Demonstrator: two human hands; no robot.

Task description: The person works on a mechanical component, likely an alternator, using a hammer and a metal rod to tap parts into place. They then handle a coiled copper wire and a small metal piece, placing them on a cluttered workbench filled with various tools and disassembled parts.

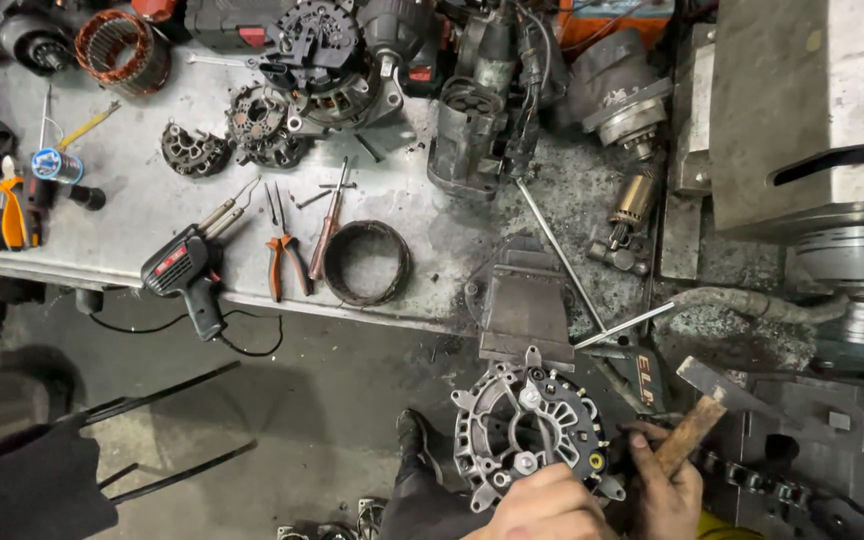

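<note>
Below the desk (152, 190) edge, the left hand (547, 505) grips an alternator housing (532, 430), seemingly by its rim, while the right hand (667, 490) holds a wooden-handled hammer (702, 405).

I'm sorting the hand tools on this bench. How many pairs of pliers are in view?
2. One orange-handled pair lies mid-bench between the soldering gun and the screwdriver; another orange-handled pair lies at the left edge. More may hide among the clutter.

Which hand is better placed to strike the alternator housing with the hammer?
The right hand: it already grips the hammer by its wooden handle, head raised just right of the alternator housing. The left hand rests on the housing, steadying it.
</note>
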